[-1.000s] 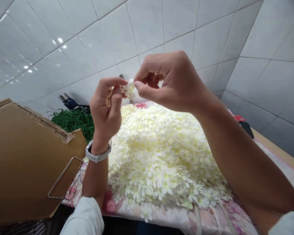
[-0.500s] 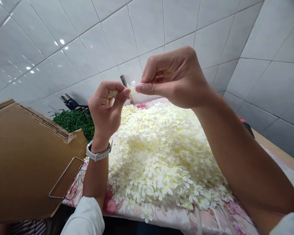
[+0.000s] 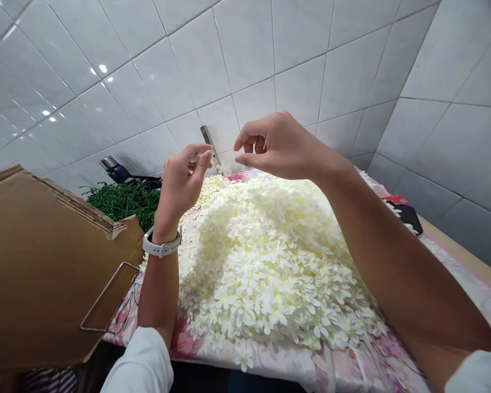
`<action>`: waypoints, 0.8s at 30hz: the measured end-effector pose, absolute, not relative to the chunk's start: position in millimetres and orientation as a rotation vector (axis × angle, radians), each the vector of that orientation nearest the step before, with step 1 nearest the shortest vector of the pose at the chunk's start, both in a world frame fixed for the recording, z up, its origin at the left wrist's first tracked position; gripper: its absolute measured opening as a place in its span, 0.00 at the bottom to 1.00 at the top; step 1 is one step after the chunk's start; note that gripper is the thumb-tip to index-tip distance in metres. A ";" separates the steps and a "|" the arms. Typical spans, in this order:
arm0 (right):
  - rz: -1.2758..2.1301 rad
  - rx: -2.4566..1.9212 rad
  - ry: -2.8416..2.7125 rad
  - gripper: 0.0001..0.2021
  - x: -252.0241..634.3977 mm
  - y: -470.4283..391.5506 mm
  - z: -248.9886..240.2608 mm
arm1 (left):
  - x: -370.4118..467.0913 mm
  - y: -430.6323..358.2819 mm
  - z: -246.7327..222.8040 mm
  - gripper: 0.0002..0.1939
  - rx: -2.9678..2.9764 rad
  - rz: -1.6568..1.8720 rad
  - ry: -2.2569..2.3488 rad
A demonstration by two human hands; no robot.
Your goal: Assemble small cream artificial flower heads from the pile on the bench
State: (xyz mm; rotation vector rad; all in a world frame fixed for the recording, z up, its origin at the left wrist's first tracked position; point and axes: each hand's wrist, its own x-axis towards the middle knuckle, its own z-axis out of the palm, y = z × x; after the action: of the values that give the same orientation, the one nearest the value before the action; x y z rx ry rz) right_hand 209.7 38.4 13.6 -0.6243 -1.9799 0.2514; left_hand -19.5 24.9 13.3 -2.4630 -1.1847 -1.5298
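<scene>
My left hand (image 3: 184,177), with a white watch strap (image 3: 162,246) at the wrist, is raised above the pile's left side. Its thumb and fingers are closed on small pale-yellow pieces (image 3: 196,158), mostly hidden by the fingers. Across a short gap, my right hand (image 3: 276,144) hovers over the back of the pile, thumb and index finger apart, nothing visible between them. A blurred white flower (image 3: 228,162) appears in the air between the hands. Below them spreads a large heap of white artificial flowers (image 3: 270,262) with yellowish centres.
Small pale-yellow pieces (image 3: 213,188) lie behind the heap. Green plastic stems (image 3: 123,204) sit at the left, beside a cardboard box (image 3: 53,273) and a bent metal wire frame (image 3: 106,297). A dark phone (image 3: 407,217) rests at the right on the floral tablecloth (image 3: 286,363). Tiled walls close the back.
My right hand has let go of the white flower, opened its fingers and lowered slightly. The flower has dropped a little. My left hand has shifted slightly left and down.
</scene>
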 end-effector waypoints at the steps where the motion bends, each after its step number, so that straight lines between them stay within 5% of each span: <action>1: 0.240 -0.630 -1.987 0.02 209.4 39.4 12.7 | -20.5 25.1 13.2 0.12 -2.481 -1.525 -1.183; 24: 0.213 -0.408 -1.861 0.11 187.7 13.8 20.8 | -10.1 -4.9 18.3 0.30 -2.513 -1.400 -0.798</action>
State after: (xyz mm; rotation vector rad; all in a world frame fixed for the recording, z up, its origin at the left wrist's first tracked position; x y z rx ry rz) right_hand 187.7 13.8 20.8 -0.4085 -1.8614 0.2129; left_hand -10.1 -4.9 18.3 -2.5131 -0.7985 -1.4002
